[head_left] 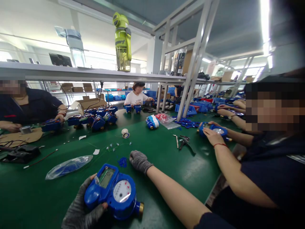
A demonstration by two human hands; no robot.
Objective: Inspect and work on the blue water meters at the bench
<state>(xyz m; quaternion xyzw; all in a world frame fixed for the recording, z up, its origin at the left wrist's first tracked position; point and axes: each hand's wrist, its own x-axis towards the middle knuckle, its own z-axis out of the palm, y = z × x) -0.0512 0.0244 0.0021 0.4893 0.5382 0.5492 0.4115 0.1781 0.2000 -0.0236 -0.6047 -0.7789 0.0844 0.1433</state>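
Note:
My left hand (82,203), in a grey fingerless glove, grips a blue water meter (114,190) by its left side. The meter has a small grey display, a round white dial with red marks and a brass threaded end at the lower right. Farther out, my right hand (140,161), also gloved, rests on the green table with its fingers curled closed. Whatever those fingers may hold is hidden. Just left of them lies a little heap of tiny blue parts (122,162). Thin wire with several small seals (112,147) runs behind the heap.
A clear bag of blue parts (69,167) lies left, a wire spool (125,133) ahead, and pliers (186,145) to the right. Several meters (98,119) stand at the back left. At right, a co-worker's hands (214,135) hold another meter. A shelf (95,75) spans above.

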